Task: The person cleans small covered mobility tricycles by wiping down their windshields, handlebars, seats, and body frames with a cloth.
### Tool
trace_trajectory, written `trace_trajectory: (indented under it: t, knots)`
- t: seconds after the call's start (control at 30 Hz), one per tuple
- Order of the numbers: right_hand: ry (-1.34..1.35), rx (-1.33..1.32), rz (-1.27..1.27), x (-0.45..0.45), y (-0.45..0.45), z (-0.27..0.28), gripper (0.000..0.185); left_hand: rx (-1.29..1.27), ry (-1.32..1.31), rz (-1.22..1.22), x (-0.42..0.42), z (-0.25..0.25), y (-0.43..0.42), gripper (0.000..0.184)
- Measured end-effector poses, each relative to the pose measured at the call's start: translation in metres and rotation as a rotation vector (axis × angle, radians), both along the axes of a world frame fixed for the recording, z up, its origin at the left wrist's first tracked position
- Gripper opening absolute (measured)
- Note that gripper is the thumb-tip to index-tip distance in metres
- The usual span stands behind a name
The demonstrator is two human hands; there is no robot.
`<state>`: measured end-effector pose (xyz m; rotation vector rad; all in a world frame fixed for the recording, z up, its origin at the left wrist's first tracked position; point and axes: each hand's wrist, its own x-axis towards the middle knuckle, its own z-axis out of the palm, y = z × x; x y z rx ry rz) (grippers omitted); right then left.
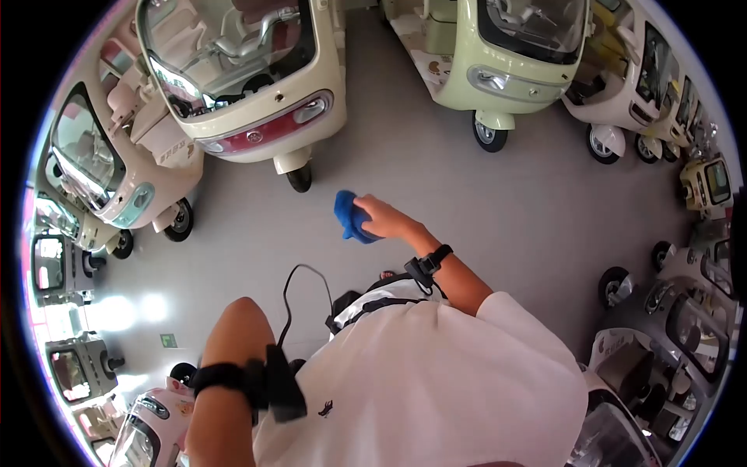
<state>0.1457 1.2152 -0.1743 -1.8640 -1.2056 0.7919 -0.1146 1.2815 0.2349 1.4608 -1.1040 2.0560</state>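
Observation:
My right hand (377, 218) is closed on a blue cloth (345, 212), held out in front of me above the grey floor. Part of the cloth bunches out past the fingers on the left. A black strap with a small device (425, 267) sits on my right wrist. My left arm (243, 327) is bent, its elbow pointing forward, and another strapped black device (284, 389) is on it. The left hand itself lies outside the picture. A thin black cable (286, 300) loops between that device and my waist.
Ahead stand a cream three-wheeler with a red front panel (257, 128) and a pale green one (506, 78). More small covered vehicles line both sides, including a cream one with a teal lamp panel (128, 202) and a dark one (677, 311). A green floor marker (168, 340) lies left.

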Motion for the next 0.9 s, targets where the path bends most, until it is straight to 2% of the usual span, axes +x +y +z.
trace_trajectory:
  t: [0.03, 0.07, 0.13, 0.17, 0.2, 0.23, 0.27, 0.3, 0.33, 0.37, 0.43, 0.47, 0.53, 0.57, 0.6, 0.67, 0.7, 0.73, 0.77, 0.8, 0.83, 0.9]
  knots:
    - [-0.047, 0.062, -0.049, 0.011, 0.004, -0.014, 0.062, -0.03, 0.02, -0.005, 0.019, -0.014, 0.013, 0.033]
    - [-0.044, 0.065, -0.033, 0.021, 0.009, -0.009, 0.062, -0.071, 0.049, 0.003, 0.037, -0.032, 0.025, 0.032]
    - [-0.039, 0.149, -0.174, 0.042, 0.027, 0.009, 0.064, -0.217, 0.23, 0.01, 0.081, -0.084, 0.054, 0.031]
    - [-0.054, 0.253, -0.171, 0.054, 0.038, 0.009, 0.062, -0.337, 0.481, 0.071, 0.101, -0.117, 0.068, 0.031]
    - [-0.072, 0.265, -0.143, 0.062, 0.048, 0.023, 0.062, -0.603, 1.038, 0.311, 0.097, -0.163, 0.088, 0.031]
    - [-0.033, 0.431, -0.215, 0.066, 0.06, 0.051, 0.06, -0.34, 0.926, 0.225, 0.167, -0.156, 0.104, 0.041]
    - [0.007, 0.597, -0.282, 0.073, 0.071, 0.083, 0.058, -0.199, 1.099, 0.413, 0.192, -0.168, 0.129, 0.061]
    - [-0.011, 0.614, -0.248, 0.079, 0.078, 0.124, 0.058, -0.203, 1.228, 0.458, 0.214, -0.186, 0.148, 0.063]
    - [0.147, 0.719, -0.257, 0.082, 0.079, 0.168, 0.056, -0.208, 1.366, 0.495, 0.232, -0.202, 0.164, 0.066]
    - [0.31, 0.816, -0.272, 0.091, 0.085, 0.19, 0.055, -0.213, 1.345, 0.507, 0.246, -0.211, 0.178, 0.066]
    - [0.287, 0.796, -0.245, 0.119, 0.109, 0.196, 0.055, -0.387, 1.535, 0.167, 0.267, -0.224, 0.203, 0.066]
    - [0.264, 0.778, -0.225, 0.137, 0.128, 0.2, 0.054, -0.382, 1.53, 0.164, 0.284, -0.227, 0.22, 0.066]
    - [0.2, 0.753, -0.28, 0.171, 0.176, 0.16, 0.053, -0.491, 1.68, 0.025, 0.32, -0.239, 0.245, 0.059]
    - [0.161, 0.691, -0.321, 0.189, 0.197, 0.147, 0.056, -0.542, 1.616, 0.17, 0.337, -0.244, 0.259, 0.048]
    - [0.113, 0.642, -0.357, 0.208, 0.219, 0.132, 0.059, -0.543, 1.61, 0.171, 0.353, -0.267, 0.278, 0.048]
    - [-0.015, 0.57, -0.409, 0.247, 0.252, 0.063, 0.064, -0.921, 1.683, 0.281, 0.388, -0.317, 0.319, 0.04]
    - [-0.129, 0.49, -0.472, 0.261, 0.263, 0.044, 0.068, -1.069, 1.774, 0.231, 0.395, -0.312, 0.327, 0.036]
    - [-0.13, 0.49, -0.468, 0.267, 0.269, 0.043, 0.068, -1.073, 1.771, 0.232, 0.405, -0.328, 0.342, 0.036]
    - [-0.074, 0.436, -0.431, 0.271, 0.274, 0.042, 0.072, -1.008, 1.642, 0.359, 0.415, -0.358, 0.361, 0.037]
    - [-0.018, 0.387, -0.394, 0.279, 0.284, 0.045, 0.075, -0.935, 1.507, 0.482, 0.427, -0.355, 0.373, 0.038]
    - [-0.071, 0.423, -0.365, 0.29, 0.294, 0.048, 0.075, -0.831, 1.338, 0.605, 0.44, -0.354, 0.382, 0.039]
    - [0.04, 0.413, -0.312, 0.309, 0.311, 0.053, 0.08, -0.846, 1.317, 0.532, 0.459, -0.346, 0.399, 0.042]
